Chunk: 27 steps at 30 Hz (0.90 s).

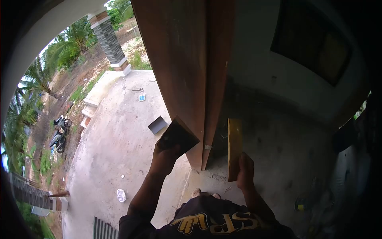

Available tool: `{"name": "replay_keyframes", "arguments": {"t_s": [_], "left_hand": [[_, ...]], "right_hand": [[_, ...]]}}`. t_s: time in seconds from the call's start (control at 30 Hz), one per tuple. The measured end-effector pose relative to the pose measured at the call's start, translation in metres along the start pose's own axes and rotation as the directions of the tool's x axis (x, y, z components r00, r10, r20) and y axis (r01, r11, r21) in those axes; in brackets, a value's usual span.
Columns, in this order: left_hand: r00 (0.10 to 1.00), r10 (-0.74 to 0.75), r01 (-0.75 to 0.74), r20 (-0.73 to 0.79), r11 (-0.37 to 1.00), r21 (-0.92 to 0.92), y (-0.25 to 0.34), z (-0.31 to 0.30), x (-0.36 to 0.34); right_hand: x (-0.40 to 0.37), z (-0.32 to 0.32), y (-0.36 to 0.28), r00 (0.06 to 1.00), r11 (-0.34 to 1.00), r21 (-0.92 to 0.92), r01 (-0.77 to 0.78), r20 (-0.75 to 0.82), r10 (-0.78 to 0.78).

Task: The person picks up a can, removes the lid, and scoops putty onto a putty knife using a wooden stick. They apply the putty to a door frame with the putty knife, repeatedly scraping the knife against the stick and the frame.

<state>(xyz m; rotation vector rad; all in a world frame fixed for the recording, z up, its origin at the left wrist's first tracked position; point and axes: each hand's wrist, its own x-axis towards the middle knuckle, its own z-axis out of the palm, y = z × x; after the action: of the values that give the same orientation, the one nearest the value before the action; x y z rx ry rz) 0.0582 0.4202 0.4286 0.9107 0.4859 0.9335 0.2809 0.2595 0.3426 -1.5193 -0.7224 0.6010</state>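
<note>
My left hand [168, 158] grips a dark, flat rectangular block [179, 137], tilted, in front of the lower part of a brown wooden door frame [191, 79]. To the right of the frame, my right hand [245, 171] holds a yellowish-brown flat board [234, 149] upright by its lower right edge. The two held pieces are apart, with the foot of the frame between them. Whether the dark block touches the frame, I cannot tell. Part of each hand's fingers is hidden behind what it holds.
On the concrete floor [103, 151] at left lie a grey open box [157, 125], a blue-and-white packet [142, 97] and a crumpled white wrapper [121, 195]. A tiled pillar [108, 40] and a motorcycle [59, 134] are outside. A dark window [312, 42] is at upper right.
</note>
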Motion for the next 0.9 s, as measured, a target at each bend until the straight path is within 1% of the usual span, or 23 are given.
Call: {"name": "replay_keyframes", "arguments": {"t_s": [0.03, 0.1, 0.13, 0.17, 0.2, 0.23, 0.27, 0.3, 0.37, 0.4, 0.47, 0.5, 0.53, 0.63, 0.67, 0.7, 0.77, 0.87, 0.9], "left_hand": [[0.999, -0.013, 0.012, -0.04, 1.0, -0.028, -0.001, 0.006, -0.011], [0.994, -0.023, 0.015, -0.104, 0.996, -0.086, -0.001, 0.019, -0.023], [0.995, 0.0, -0.007, -0.098, 0.998, -0.066, -0.003, 0.022, -0.028], [0.989, 0.121, -0.103, -0.084, 0.976, 0.19, -0.007, 0.025, -0.037], [0.973, 0.228, -0.194, -0.03, 0.882, 0.43, -0.012, 0.03, -0.045], [0.947, 0.315, -0.278, 0.056, 0.722, 0.633, -0.014, 0.038, -0.051], [0.765, 0.528, -0.594, 0.369, 0.355, 0.722, -0.016, 0.052, -0.051], [0.55, 0.538, -0.764, 0.639, 0.015, 0.645, -0.02, 0.055, -0.048], [0.455, 0.461, -0.839, 0.762, -0.064, 0.54, -0.04, 0.063, -0.052], [0.474, 0.355, -0.848, 0.806, -0.064, 0.527, -0.051, 0.055, -0.051], [0.548, 0.372, -0.806, 0.749, -0.006, 0.592, -0.088, 0.025, -0.039], [0.578, 0.374, -0.787, 0.725, 0.02, 0.617, -0.096, 0.016, -0.033], [0.683, 0.291, -0.708, 0.67, 0.039, 0.705, -0.095, 0.017, -0.033], [0.836, 0.063, -0.547, 0.544, 0.03, 0.837, -0.086, 0.013, -0.04], [0.872, 0.08, -0.49, 0.484, 0.112, 0.864, -0.075, 0.017, -0.043], [0.899, 0.132, -0.439, 0.418, 0.234, 0.868, -0.059, 0.03, -0.043], [0.871, 0.144, -0.491, 0.47, 0.201, 0.848, -0.017, 0.063, -0.042], [0.847, -0.022, -0.522, 0.531, 0.152, 0.839, 0.009, 0.093, -0.036], [0.848, -0.017, -0.522, 0.53, 0.149, 0.84, 0.009, 0.097, -0.034]], "right_hand": [[-0.002, 0.008, -0.01, 0.999, 1.0, 0.004, -0.023, 0.033, 0.023], [-0.006, 0.022, -0.022, 0.995, 0.999, 0.033, 0.009, 0.102, -0.012], [-0.01, 0.027, -0.027, 0.991, 0.999, 0.046, 0.023, 0.133, -0.029], [-0.015, 0.029, -0.032, 0.986, 0.995, 0.09, -0.039, 0.162, 0.024], [-0.021, 0.03, -0.037, 0.979, 0.986, 0.134, -0.102, 0.187, 0.076], [-0.025, 0.031, -0.039, 0.97, 0.97, 0.178, -0.165, 0.209, 0.126], [-0.027, 0.03, -0.039, 0.976, 0.993, -0.115, 0.038, 0.216, -0.012], [-0.031, 0.027, -0.034, 0.972, 0.999, -0.028, -0.042, 0.23, 0.047], [-0.034, 0.027, -0.014, 0.953, 0.971, 0.156, -0.181, 0.27, 0.135], [-0.039, 0.027, -0.018, 0.955, 0.999, -0.039, -0.029, 0.295, 0.04], [-0.037, 0.019, -0.006, 0.975, 0.992, -0.059, -0.115, 0.187, 0.124], [-0.033, 0.014, -0.001, 0.979, 0.986, -0.059, -0.156, 0.125, 0.162], [-0.025, -0.003, -0.037, 0.971, 0.998, 0.019, -0.058, 0.234, 0.052], [-0.034, -0.016, -0.043, 0.982, 0.992, -0.039, 0.121, 0.152, -0.114], [-0.033, -0.019, -0.048, 0.976, 0.977, -0.12, 0.174, 0.152, -0.155], [-0.032, -0.021, -0.046, 0.977, 0.965, -0.185, 0.187, 0.137, -0.163], [-0.033, -0.022, -0.04, 0.976, 0.927, -0.312, 0.206, 0.136, -0.171], [-0.033, -0.017, -0.042, 0.971, 0.912, -0.341, 0.228, 0.147, -0.188], [-0.034, -0.016, -0.043, 0.967, 0.908, -0.34, 0.243, 0.157, -0.2]]}}
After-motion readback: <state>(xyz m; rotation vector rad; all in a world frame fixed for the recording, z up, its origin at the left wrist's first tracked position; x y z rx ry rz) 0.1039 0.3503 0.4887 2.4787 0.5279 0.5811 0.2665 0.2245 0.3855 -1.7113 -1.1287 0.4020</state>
